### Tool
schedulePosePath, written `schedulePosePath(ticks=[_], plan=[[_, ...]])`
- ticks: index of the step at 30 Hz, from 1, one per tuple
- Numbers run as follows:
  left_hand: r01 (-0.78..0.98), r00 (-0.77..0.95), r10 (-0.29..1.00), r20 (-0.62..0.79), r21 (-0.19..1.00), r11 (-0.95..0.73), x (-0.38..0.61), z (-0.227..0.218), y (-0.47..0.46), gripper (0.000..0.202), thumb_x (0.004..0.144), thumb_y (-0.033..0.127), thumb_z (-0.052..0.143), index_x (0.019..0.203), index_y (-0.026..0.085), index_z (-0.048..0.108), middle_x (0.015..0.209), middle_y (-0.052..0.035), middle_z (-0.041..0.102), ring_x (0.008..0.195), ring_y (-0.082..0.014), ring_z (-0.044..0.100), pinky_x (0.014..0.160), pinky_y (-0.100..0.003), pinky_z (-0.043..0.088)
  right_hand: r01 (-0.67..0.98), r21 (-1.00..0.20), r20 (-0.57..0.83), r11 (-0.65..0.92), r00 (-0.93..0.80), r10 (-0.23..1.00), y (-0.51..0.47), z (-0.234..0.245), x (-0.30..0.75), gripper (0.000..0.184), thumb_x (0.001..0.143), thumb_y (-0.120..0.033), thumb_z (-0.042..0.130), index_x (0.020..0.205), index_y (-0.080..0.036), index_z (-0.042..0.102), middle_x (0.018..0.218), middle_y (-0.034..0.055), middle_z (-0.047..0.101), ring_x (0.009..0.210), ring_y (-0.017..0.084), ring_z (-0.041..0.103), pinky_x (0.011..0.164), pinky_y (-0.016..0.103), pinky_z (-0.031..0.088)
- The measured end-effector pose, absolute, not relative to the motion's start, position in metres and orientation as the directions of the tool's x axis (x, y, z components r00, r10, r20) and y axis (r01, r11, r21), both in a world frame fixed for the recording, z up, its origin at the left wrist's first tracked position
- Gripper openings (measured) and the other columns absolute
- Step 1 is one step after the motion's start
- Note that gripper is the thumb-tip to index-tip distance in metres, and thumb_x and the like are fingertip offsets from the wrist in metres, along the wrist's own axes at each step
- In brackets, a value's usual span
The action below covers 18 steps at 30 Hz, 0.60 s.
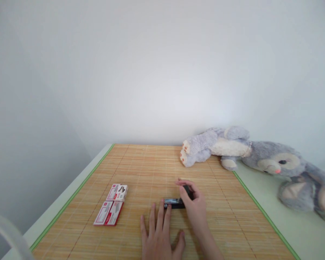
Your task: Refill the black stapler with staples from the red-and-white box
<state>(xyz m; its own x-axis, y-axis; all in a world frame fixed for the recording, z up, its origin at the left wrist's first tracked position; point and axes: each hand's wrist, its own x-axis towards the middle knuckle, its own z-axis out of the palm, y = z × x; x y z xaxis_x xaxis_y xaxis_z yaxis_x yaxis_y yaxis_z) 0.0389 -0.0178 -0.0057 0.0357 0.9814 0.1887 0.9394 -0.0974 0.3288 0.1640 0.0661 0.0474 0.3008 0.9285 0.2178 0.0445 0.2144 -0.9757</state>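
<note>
The small black stapler (175, 203) lies mid-tabletop near the front edge; your right hand (195, 206) curls its grip around its far end, your left hand (159, 234) flat, fingers spread, fingertips touching it. Woven bamboo mat (151, 162) beneath, red-white boxes (112, 208) leftward, plush rabbit (260, 159) at the far right corner.

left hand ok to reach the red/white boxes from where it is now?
Probably yes. The left hand lies flat on the bamboo mat, fingertips at the black stapler. The red and white boxes lie to its left on the mat with only bare mat between. The right hand is on the stapler's far side.
</note>
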Motion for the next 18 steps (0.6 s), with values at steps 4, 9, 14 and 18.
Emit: schedulePosePath(ticks=[4, 9, 14, 18], plan=[[0.945, 0.025, 0.976, 0.215, 0.315, -0.093, 0.04, -0.004, -0.018, 0.071, 0.086, 0.043, 0.059, 0.155, 0.033, 0.047, 0.167, -0.0002, 0.035, 0.156, -0.0397, 0.026, 0.126, -0.07, 0.004, -0.526, -0.824, -0.09, 0.209, 0.487, 0.868, 0.066, 0.037, 0.196, 0.041, 0.09, -0.052, 0.063, 0.118, -0.021, 0.069, 0.116, 0.0082, 0.078, 0.127, 0.025, 0.065, 0.122, 0.049, 0.037], [0.946, 0.035, 0.969, 0.244, 0.305, -0.111, 0.039, -0.006, -0.017, 0.07, 0.087, 0.043, 0.06, 0.155, 0.032, 0.048, 0.165, -0.0009, 0.039, 0.156, -0.0384, 0.026, 0.127, -0.068, 0.004, -0.733, -0.651, -0.283, 0.196, 0.474, 0.834, 0.059, 0.023, 0.224, 0.032, 0.089, -0.044, 0.064, 0.111, -0.02, 0.066, 0.121, 0.0098, 0.076, 0.127, 0.024, 0.066, 0.123, 0.046, 0.04], [0.949, 0.098, 0.954, 0.285, 0.261, -0.175, 0.034, -0.014, -0.018, 0.069, 0.09, 0.036, 0.055, 0.157, 0.023, 0.045, 0.165, -0.0064, 0.039, 0.157, -0.0348, 0.026, 0.128, -0.065, 0.011, -0.714, -0.691, -0.277, 0.117, 0.41, 0.869, 0.049, 0.022, 0.236, 0.039, 0.086, -0.044, 0.07, 0.116, -0.02, 0.067, 0.134, 0.011, 0.07, 0.132, 0.025, 0.063, 0.122, 0.044, 0.042], [0.953, 0.063, 0.942, 0.329, 0.259, -0.154, -0.006, -0.014, -0.017, 0.062, 0.094, 0.031, 0.048, 0.155, 0.019, 0.045, 0.165, -0.011, 0.04, 0.157, -0.0315, 0.027, 0.128, -0.063, 0.018, -0.661, -0.744, -0.237, 0.096, 0.396, 0.887, 0.027, 0.016, 0.252, 0.044, 0.088, -0.05, 0.066, 0.123, -0.024, 0.067, 0.146, 0.0094, 0.063, 0.14, 0.025, 0.056, 0.126, 0.047, 0.037]])
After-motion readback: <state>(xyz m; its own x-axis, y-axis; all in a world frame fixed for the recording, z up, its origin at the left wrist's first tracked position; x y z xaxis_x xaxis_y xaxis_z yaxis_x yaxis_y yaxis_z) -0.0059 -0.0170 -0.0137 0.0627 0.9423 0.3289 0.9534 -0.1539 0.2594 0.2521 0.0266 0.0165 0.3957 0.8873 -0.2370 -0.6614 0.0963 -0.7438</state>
